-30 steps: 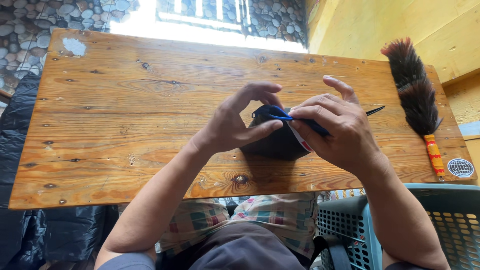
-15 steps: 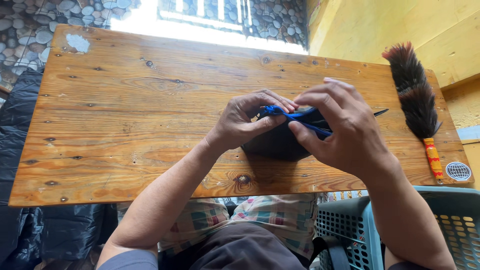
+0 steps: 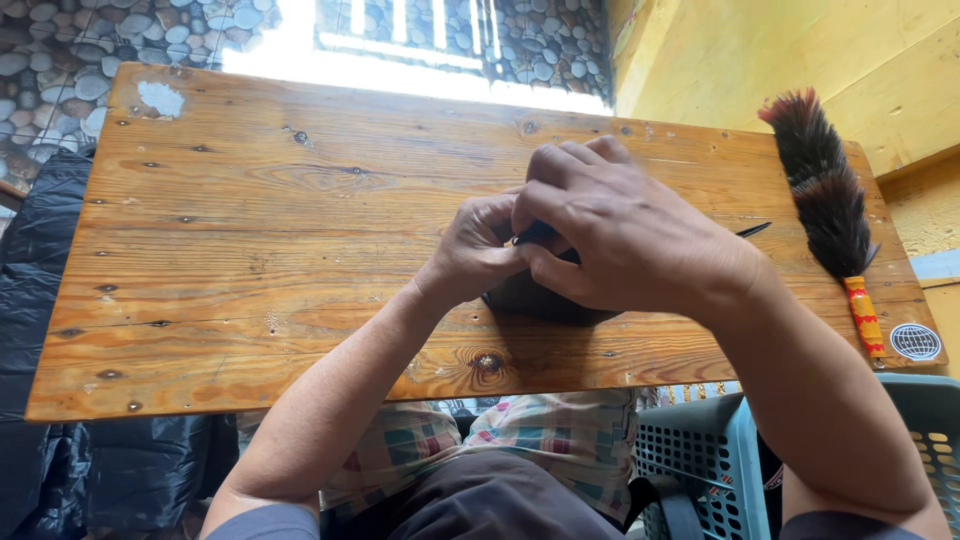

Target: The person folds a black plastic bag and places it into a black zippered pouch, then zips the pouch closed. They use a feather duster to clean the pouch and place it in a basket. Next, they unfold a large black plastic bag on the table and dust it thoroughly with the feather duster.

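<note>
Under both hands: dark pouch (image 3: 540,300) on wooden table (image 3: 250,250). Left hand (image 3: 480,250) and right hand (image 3: 630,240) pressed together, pinching blue strip (image 3: 535,234). Feather duster (image 3: 825,200) well right of right hand.

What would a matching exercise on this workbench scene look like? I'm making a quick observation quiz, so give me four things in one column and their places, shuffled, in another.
Things:
1. feather duster
2. dark object
3. blue plastic basket
4. round sticker

Places:
A. under both hands, mid-table
B. on the table's near right corner
C. lying along the table's right end
D. below the table's near edge, beside the person's lap

Pairs: 1-C, 2-A, 3-D, 4-B

The left hand and right hand meet over the dark object on the wooden table.
</note>
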